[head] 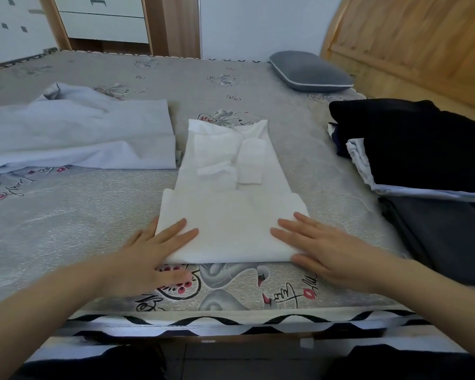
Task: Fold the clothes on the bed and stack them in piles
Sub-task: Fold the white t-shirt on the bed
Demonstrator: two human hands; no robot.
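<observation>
Both the left hand (146,253) and right hand (324,250) press flat, fingers straight, on the folded white shirt (231,204) lying on the bed (66,215).

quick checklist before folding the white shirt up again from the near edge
1. Both hands on the near edge: left hand and right hand lie flat at its corners. Ok.
2. Sleeves tucked in on the white shirt: ok.
3. Side edges even: near part wider than the far part. Not ok.
4. Bare mattress beside it: ok.
5. Dark pile ready to take it: looks loosely stacked. Cannot tell.
</observation>
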